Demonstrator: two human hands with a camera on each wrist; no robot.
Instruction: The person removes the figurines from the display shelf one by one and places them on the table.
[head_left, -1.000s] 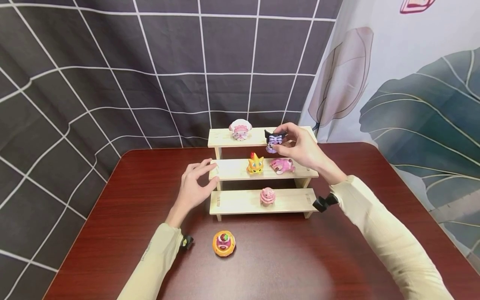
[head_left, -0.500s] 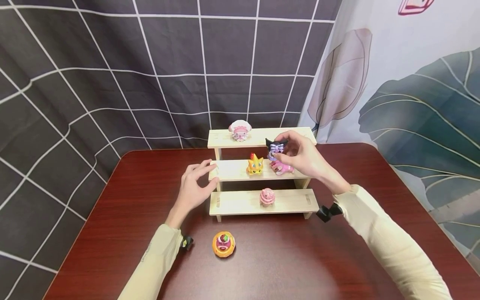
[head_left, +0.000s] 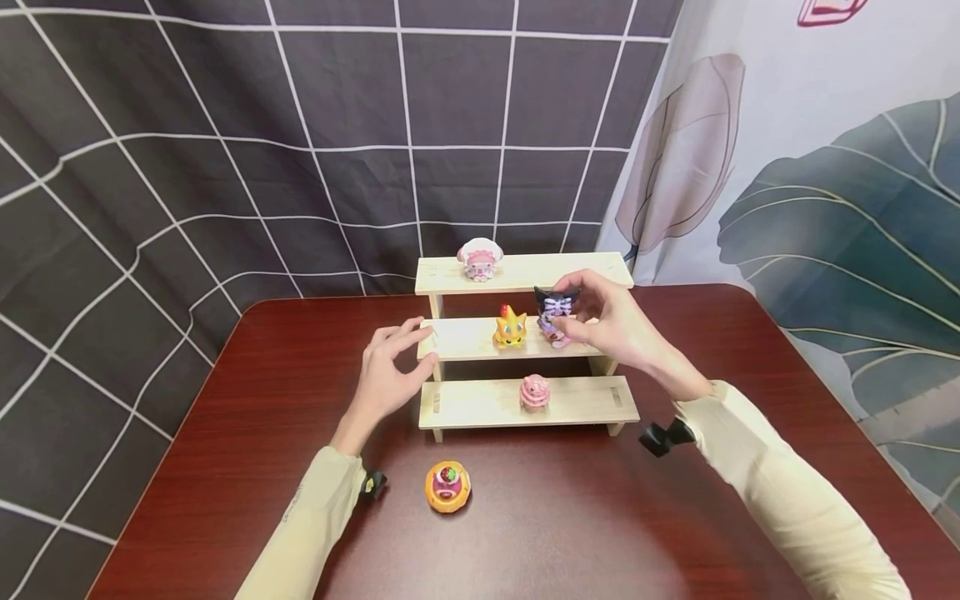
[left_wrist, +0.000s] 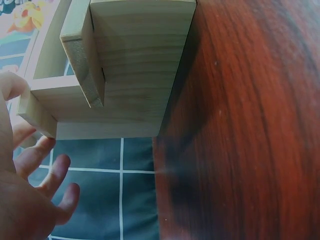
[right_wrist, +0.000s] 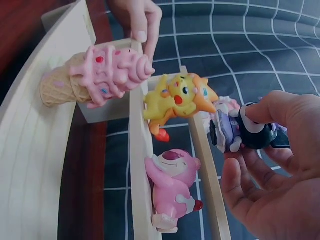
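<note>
My right hand [head_left: 611, 321] pinches a black-and-purple figurine [head_left: 557, 307] between thumb and fingers, in front of the middle shelf's right part. In the right wrist view this figurine [right_wrist: 230, 131] is tilted, its black head at the fingers. Behind it in the head view, a pink bear figurine [right_wrist: 172, 187] on the middle shelf is mostly hidden. A yellow-orange figurine [head_left: 511, 327] stands left of it. My left hand [head_left: 386, 375] holds the left end of the wooden three-tier display shelf's [head_left: 465, 337] middle board, thumb at the front edge and fingers at the back.
A white-and-pink figurine [head_left: 480, 259] stands on the top board, left of middle. A pink ice-cream-cone figurine [head_left: 535, 392] is on the bottom board. An orange round toy with a strawberry top [head_left: 447, 487] lies on the red-brown table [head_left: 555, 533]. A dark grid curtain [head_left: 345, 100] hangs behind.
My right hand has lowered the black-and-purple figurine from the top board's front edge to the middle board's level, covering most of the pink bear. The left hand stays put.
</note>
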